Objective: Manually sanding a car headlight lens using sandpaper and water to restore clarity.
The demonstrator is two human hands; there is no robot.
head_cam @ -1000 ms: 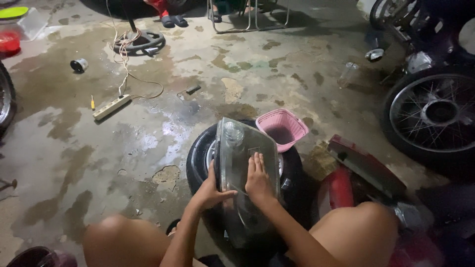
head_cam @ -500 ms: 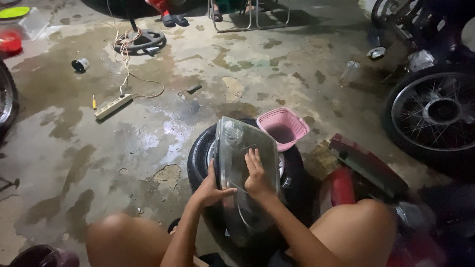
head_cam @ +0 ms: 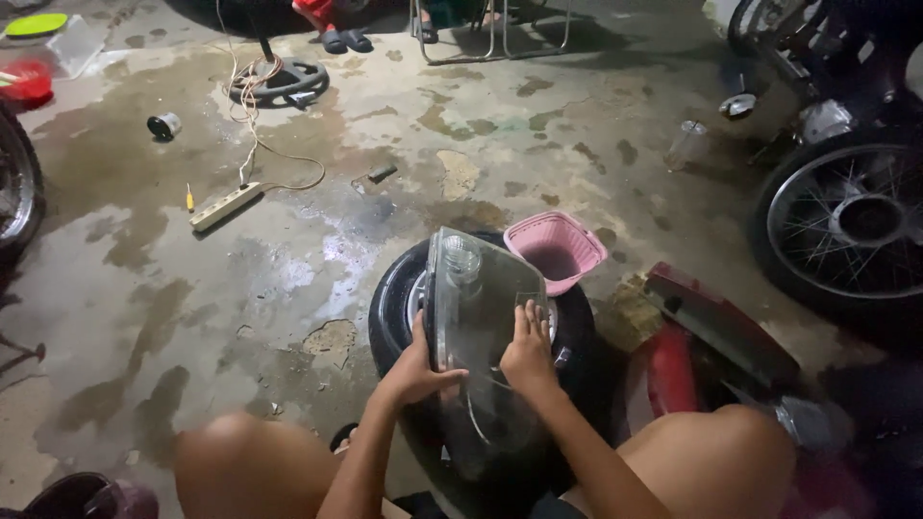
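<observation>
Lower centre of frame: clear headlight lens (head_cam: 476, 327) stands tilted on a small tyre (head_cam: 394, 308) lying on the wet concrete floor (head_cam: 288, 240). Left hand (head_cam: 415, 370) grips its left edge; right hand (head_cam: 529, 351) presses flat, fingers spread. Steadying the edge firmly would let the palm work evenly. Pink basket (head_cam: 558, 252) just beyond.

- A pink plastic basket (head_cam: 556, 252) stood on the stained concrete floor (head_cam: 144, 288).
- A white power strip (head_cam: 226, 206) lay further away, near a small yellow screwdriver (head_cam: 189, 198).
- A spoked wheel (head_cam: 851, 226) stood at the right.
- A red panel (head_cam: 716, 327) lay nearby.
</observation>
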